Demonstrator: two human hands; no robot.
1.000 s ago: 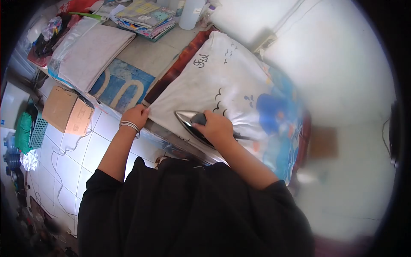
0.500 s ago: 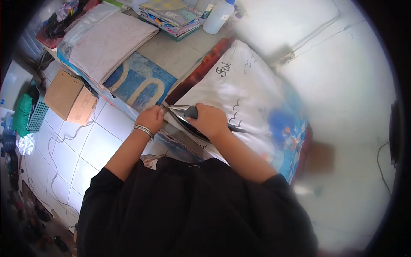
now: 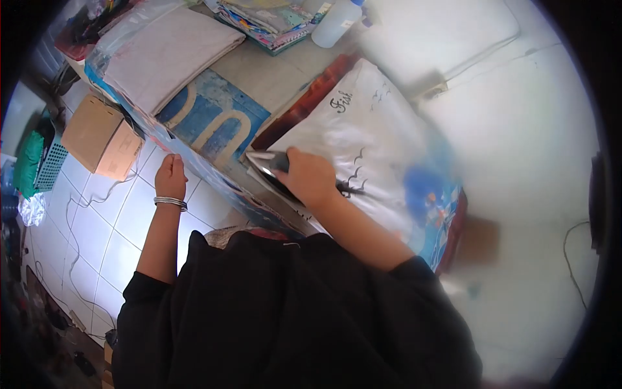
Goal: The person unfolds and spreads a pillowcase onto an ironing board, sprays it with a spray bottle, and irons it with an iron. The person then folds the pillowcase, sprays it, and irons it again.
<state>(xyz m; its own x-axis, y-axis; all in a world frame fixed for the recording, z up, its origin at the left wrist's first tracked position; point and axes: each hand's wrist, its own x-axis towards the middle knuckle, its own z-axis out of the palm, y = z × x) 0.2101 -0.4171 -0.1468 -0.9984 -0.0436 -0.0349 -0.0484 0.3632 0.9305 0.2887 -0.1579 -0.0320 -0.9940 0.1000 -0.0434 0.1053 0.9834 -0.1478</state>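
Note:
My right hand (image 3: 310,176) is wrapped round the handle of a clothes iron (image 3: 264,162). Its silvery tip points left, at the near left corner of a white printed cloth (image 3: 317,133). Black bird shapes and the word "Fish" mark the cloth, with a blue patch toward its right side. Off the table's near edge, above the tiled floor, is my left hand (image 3: 171,176), its fingers curled closed and nothing visible in them. Bangles circle that wrist. My right hand covers part of the iron.
A folded pale cloth (image 3: 168,58) lies on the table's left part, beside a blue patterned mat (image 3: 220,117). Behind stand a stack of folded fabrics (image 3: 275,26) and a plastic bottle (image 3: 337,24). A cardboard box (image 3: 100,136) and a cord (image 3: 72,227) are on the floor.
My left hand has left the cloth's corner beside the iron's tip and swung left, over the floor. The iron in my right hand has shifted slightly left.

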